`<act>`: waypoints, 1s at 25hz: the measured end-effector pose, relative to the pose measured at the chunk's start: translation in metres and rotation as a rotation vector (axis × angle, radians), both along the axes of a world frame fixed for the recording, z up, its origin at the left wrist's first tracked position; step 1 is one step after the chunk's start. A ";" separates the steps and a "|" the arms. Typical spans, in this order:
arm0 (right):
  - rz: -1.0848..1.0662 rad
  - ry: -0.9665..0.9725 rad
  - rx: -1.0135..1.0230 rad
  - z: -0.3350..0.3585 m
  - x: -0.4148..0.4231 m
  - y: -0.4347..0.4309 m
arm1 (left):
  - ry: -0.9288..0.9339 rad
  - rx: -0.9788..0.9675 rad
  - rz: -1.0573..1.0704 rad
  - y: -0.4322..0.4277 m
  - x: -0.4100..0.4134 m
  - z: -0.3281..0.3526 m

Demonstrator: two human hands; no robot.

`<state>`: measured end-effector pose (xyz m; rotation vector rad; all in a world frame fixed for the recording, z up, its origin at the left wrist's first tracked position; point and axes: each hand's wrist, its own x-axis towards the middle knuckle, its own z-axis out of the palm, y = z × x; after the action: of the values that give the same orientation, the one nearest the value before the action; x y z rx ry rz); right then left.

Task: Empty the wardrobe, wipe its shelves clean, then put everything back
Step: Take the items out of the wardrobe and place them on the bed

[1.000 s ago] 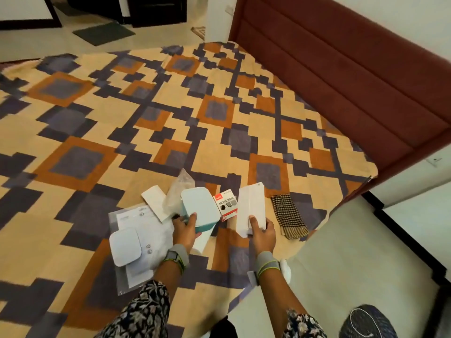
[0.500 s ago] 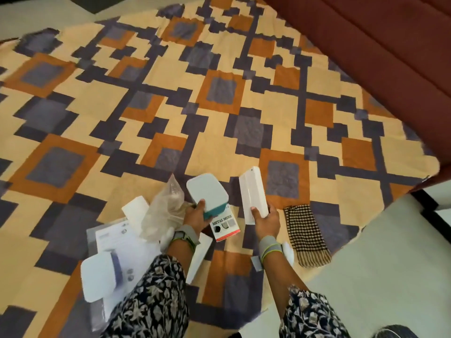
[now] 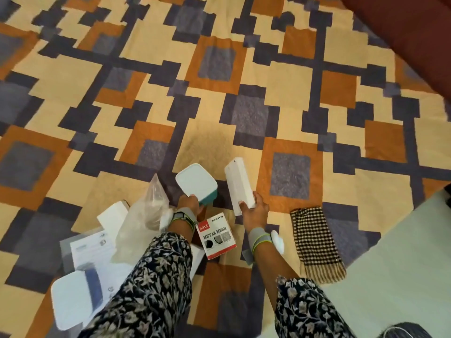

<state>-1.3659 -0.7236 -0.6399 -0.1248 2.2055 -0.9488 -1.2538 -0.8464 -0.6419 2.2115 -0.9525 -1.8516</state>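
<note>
1. Where the left hand (image 3: 189, 206) curls its fingers around the near edge of a teal container (image 3: 196, 182), the container shows a rounded-square white lid over a teal wall. It is held just beyond the METAL MESH carton (image 3: 217, 236), with its lid tipped toward the camera.
2. The right hand (image 3: 253, 211) grips the near end of a long white box (image 3: 239, 184), thumb on top and fingers wrapped round its side. The box is plain, narrow and rectangular, and it points away from the carton, just beyond it and slightly to the right.
3. The carton is white with red edges and black lettering, and it lies on the bed between the two forearms.
4. The bed carries a bedspread (image 3: 244, 69) patterned in cream, orange, grey and dark purple squares. A maroon headboard (image 3: 402, 32) shows far beyond the carton to the right, and pale floor (image 3: 402, 264) lies right of the carton, past the bed's edge.
5. Right of the carton lies one brown-and-cream checked cloth (image 3: 317, 242), fringed at its near end.
6. Left of the carton are one crumpled clear plastic bag (image 3: 144, 215), one white card (image 3: 114, 215) and printed papers (image 3: 90, 250). Nearer the camera is one white container with a blue band (image 3: 73, 301).
7. Counted: two hands, each above a grey wristband (image 3: 260, 236) and a floral sleeve (image 3: 151, 289); two white-topped containers; one long box; one carton; one cloth; one bag.
</note>
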 end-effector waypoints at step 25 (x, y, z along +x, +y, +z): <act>0.353 -0.193 -0.137 0.086 0.136 0.030 | 0.225 -0.163 0.130 0.098 0.144 0.100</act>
<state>-1.2301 -0.6931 -0.5541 -0.4522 1.8625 -0.8712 -1.1094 -0.7482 -0.5416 1.8787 -0.8618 -1.8439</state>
